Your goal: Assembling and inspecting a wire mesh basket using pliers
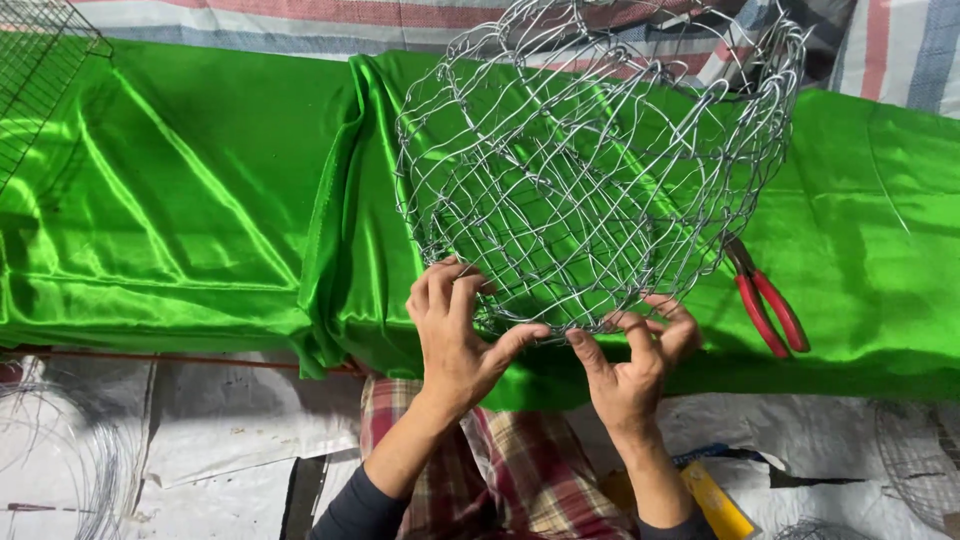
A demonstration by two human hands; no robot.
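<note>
1. While both hands close on its lower rim, the wire basket [590, 170] stands tipped in the centre and upper middle of the frame, its open mouth toward the top, over the counter draped in green satin cloth [200, 200].
2. The left hand [455, 335] grips the mesh at the lower left of the basket, fingers curled over the wires and thumb stretched along the bottom edge. The right hand [635, 350] pinches the wires at the lower right, fingers hooked through the mesh.
3. Risk 1, as I judge it: cut wire ends poke out around the rim, and bare fingers pressed this tightly into the weave could be pricked or scratched if a strand springs loose.
4. Risk 2: the basket is held only at its near edge, so most of it hangs away from the hands. A slackened grip could let it roll toward the top of the frame or twist out of shape.
5. Risk 3: the satin looks slick and lies in loose folds. Wire ends could snag it, or the basket could slide and drag the cloth.
6. Risk 4: the red-handled pliers [765, 305] lie just right of the basket at centre right, partly under its mesh. A shove could knock them off the near edge toward the plaid-covered lap [510, 470].
7. Loose wire coils [70, 450] at lower left and another wire grid [35, 60] at upper left sit well apart.
</note>
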